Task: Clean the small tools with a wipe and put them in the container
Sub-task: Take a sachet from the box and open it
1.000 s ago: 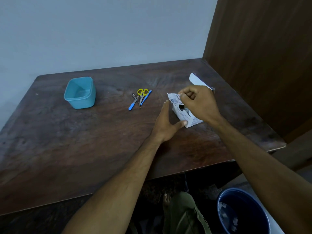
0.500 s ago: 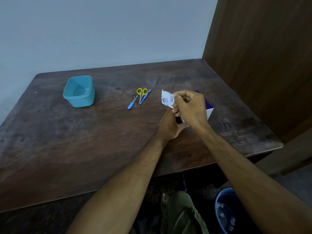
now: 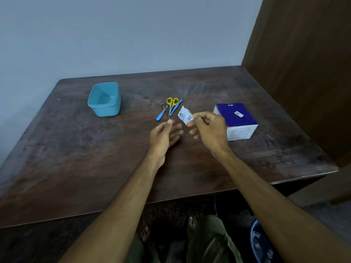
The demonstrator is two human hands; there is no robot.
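Note:
A small white wipe packet (image 3: 185, 115) is pinched between thumb and forefinger of my right hand (image 3: 209, 130), held above the table. My left hand (image 3: 164, 135) hovers just left of it with fingers relaxed and nothing in it, near the tip of the tweezers. The small tools lie together at mid-table: yellow-handled scissors (image 3: 172, 102), two blue-handled tools (image 3: 160, 115) (image 3: 176, 109) and metal tweezers (image 3: 164, 109). A teal plastic container (image 3: 104, 99) stands open to their left, nothing visible inside.
A blue-and-white wipe box (image 3: 236, 120), closed, sits right of my right hand. The wooden table (image 3: 76, 158) meets a wall behind and a wooden panel (image 3: 303, 73) on the right. A blue bin (image 3: 261, 243) stands on the floor at lower right.
My right hand drew the packet away from the box and leftward. My left hand let go of the box and moved left toward the tools. The box flap is now closed.

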